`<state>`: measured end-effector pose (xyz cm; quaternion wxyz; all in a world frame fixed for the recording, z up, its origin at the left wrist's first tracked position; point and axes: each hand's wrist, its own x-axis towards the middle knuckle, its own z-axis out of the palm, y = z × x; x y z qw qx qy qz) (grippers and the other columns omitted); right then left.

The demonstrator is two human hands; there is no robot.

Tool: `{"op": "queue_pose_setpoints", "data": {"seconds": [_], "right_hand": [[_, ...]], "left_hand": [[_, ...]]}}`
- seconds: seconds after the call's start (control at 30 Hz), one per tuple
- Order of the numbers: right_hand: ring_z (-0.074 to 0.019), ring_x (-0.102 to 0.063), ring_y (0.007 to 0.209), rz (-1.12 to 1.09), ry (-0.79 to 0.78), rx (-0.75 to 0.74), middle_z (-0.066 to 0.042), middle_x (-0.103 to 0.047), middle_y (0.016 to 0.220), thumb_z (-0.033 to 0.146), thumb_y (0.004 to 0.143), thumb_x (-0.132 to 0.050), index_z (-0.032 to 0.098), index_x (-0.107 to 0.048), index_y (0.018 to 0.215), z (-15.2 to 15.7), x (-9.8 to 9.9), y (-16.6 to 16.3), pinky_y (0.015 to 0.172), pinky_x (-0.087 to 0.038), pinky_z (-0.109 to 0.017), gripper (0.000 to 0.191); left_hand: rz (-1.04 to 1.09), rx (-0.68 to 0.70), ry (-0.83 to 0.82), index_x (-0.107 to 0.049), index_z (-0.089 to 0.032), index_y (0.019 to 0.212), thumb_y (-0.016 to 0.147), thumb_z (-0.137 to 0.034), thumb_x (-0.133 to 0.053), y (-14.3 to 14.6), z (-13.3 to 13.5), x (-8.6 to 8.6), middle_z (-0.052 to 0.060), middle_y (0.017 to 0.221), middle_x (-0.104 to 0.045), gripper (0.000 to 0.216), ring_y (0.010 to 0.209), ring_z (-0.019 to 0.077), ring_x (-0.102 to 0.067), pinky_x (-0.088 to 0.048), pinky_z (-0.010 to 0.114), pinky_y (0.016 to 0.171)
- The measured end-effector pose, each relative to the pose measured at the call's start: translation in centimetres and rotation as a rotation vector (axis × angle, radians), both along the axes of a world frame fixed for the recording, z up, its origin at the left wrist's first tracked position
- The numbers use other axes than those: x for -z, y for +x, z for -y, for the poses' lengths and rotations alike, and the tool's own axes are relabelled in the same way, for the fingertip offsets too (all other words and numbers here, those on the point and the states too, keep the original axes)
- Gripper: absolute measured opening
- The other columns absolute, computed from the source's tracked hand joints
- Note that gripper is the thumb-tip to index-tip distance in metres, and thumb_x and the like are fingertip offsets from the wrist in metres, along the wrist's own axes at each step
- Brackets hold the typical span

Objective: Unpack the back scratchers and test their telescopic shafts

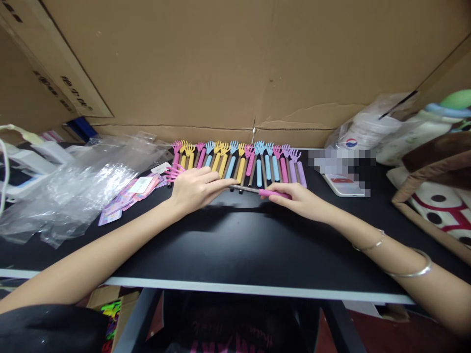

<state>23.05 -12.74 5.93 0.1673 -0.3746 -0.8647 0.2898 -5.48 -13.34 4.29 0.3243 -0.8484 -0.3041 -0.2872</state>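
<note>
Head view shows a pink scratcher (247,189) held level above a black surface (235,250), just on the near side of a row of scratchers (258,172) and about midway between the left and right ends. A shadow below it on the surface suggests that it is lifted clear. The row runs along the far edge, close to a cardboard wall (228,59), with yellow, blue, pink and purple claws pointing to that edge; packed side by side like this, they probably take up little depth and leave the near part for the hands. Printed cards (128,198) lie in a loose pile left of the row, next to clear plastic bags (81,186) toward the left edge, while a phone (348,186) and a lidded cup (373,130) sit toward the far right corner, perhaps set aside so as not to crowd the middle. The left hand (200,189) is narrow, its fingers curled over the claw end with thumb and forefinger stretched along the metal rod; the pink claw pokes out on its far left side, and how the palm meets the rod is hidden. The right hand (296,200) is nearly closed, pinching the pink handle between thumb and fingers. Holding both ends seems to steady the scratcher and keep it from turning.
</note>
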Motion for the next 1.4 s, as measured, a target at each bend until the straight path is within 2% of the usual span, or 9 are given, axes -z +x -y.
{"op": "queue_pose_setpoints", "data": {"seconds": [0.13, 0.37, 0.57, 0.83, 0.97, 1.13, 1.2, 1.33, 1.4], "right_hand": [[-0.0140, -0.059, 0.067, 0.058, 0.123, 0.021, -0.004, -0.068, 0.081, 0.043, 0.090, -0.047, 0.016, -0.066, 0.101, 0.0, 0.4, 0.1, 0.062, -0.041, -0.024, 0.035], [-0.0178, -0.068, 0.080, 0.263, 0.437, 0.082, -0.003, -0.073, 0.095, 0.038, 0.094, -0.044, 0.023, -0.064, 0.110, 0.0, 1.0, 0.5, 0.064, -0.043, -0.024, 0.030], [-0.0149, -0.070, 0.076, 0.252, 0.677, 0.094, 0.002, -0.074, 0.094, 0.038, 0.094, -0.046, 0.024, -0.065, 0.105, 0.1, 1.2, 0.6, 0.058, -0.043, -0.023, 0.026], [-0.0109, -0.069, 0.077, 0.246, 0.942, 0.103, 0.003, -0.074, 0.091, 0.037, 0.094, -0.049, 0.023, -0.068, 0.100, 0.5, 1.2, 0.7, 0.055, -0.040, -0.021, 0.024], [-0.0106, -0.067, 0.070, 0.254, 1.067, 0.110, 0.001, -0.074, 0.083, 0.040, 0.093, -0.051, 0.021, -0.070, 0.096, 0.6, 1.1, 0.6, 0.052, -0.036, -0.022, 0.027], [-0.0095, -0.065, 0.068, 0.277, 1.093, 0.110, 0.002, -0.073, 0.082, 0.040, 0.093, -0.050, 0.022, -0.070, 0.094, 0.8, 1.0, 0.4, 0.051, -0.032, -0.023, 0.027], [-0.0092, -0.064, 0.068, 0.288, 1.073, 0.117, 0.002, -0.073, 0.081, 0.040, 0.093, -0.050, 0.022, -0.069, 0.093, 0.9, 0.9, 0.3, 0.051, -0.031, -0.024, 0.027], [-0.0088, -0.063, 0.067, 0.301, 1.030, 0.137, 0.002, -0.071, 0.080, 0.041, 0.093, -0.049, 0.022, -0.069, 0.092, 1.0, 1.0, 0.1, 0.051, -0.031, -0.024, 0.028], [-0.0090, -0.063, 0.067, 0.303, 1.020, 0.140, 0.002, -0.071, 0.079, 0.041, 0.093, -0.048, 0.022, -0.068, 0.092, 1.0, 1.0, 0.1, 0.051, -0.030, -0.024, 0.028]], "left_hand": [[-0.013, -0.004, -0.064, -0.069, -0.031, 0.111, 0.095, -0.030, -0.050, 0.0, 0.0, 0.1, -0.001, 0.067, -0.066, 0.025, 0.062, 0.0112, -0.053, -0.030, 0.025, 0.052], [-0.012, -0.010, -0.112, -0.068, -0.029, 0.111, 0.097, -0.036, -0.043, 0.1, 0.0, 0.3, -0.002, 0.064, -0.063, 0.029, 0.057, 0.0094, -0.053, -0.028, 0.023, 0.047], [0.035, -0.044, -0.220, -0.070, -0.029, 0.107, 0.097, -0.039, -0.042, 0.2, 0.2, 0.3, -0.002, 0.072, -0.067, 0.031, 0.061, 0.0093, -0.059, -0.029, 0.022, 0.047], [0.136, -0.073, -0.599, -0.067, -0.030, 0.112, 0.096, -0.046, -0.041, 0.5, 0.3, 0.9, -0.001, 0.098, -0.072, 0.034, 0.082, 0.0140, -0.067, -0.039, 0.020, 0.056], [0.187, -0.077, -0.826, -0.067, -0.030, 0.113, 0.094, -0.044, -0.046, 0.8, 0.4, 0.4, -0.003, 0.088, -0.074, 0.031, 0.080, 0.0152, -0.068, -0.041, 0.020, 0.062], [0.194, -0.101, -0.943, -0.066, -0.032, 0.114, 0.093, -0.041, -0.049, 1.0, 0.4, 0.0, -0.005, 0.073, -0.072, 0.029, 0.074, 0.0154, -0.067, -0.039, 0.021, 0.060], [0.180, -0.101, -0.935, -0.066, -0.031, 0.114, 0.093, -0.040, -0.049, 0.9, 0.4, 0.1, -0.004, 0.080, -0.073, 0.028, 0.078, 0.0160, -0.068, -0.041, 0.021, 0.062], [0.135, -0.096, -0.838, -0.065, -0.030, 0.115, 0.094, -0.040, -0.045, 0.9, 0.5, 0.3, -0.003, 0.105, -0.072, 0.030, 0.092, 0.0188, -0.068, -0.045, 0.023, 0.069], [0.116, -0.099, -0.795, -0.065, -0.030, 0.116, 0.095, -0.041, -0.043, 0.9, 0.6, 0.3, -0.003, 0.108, -0.071, 0.032, 0.094, 0.0192, -0.068, -0.046, 0.024, 0.069]]}}
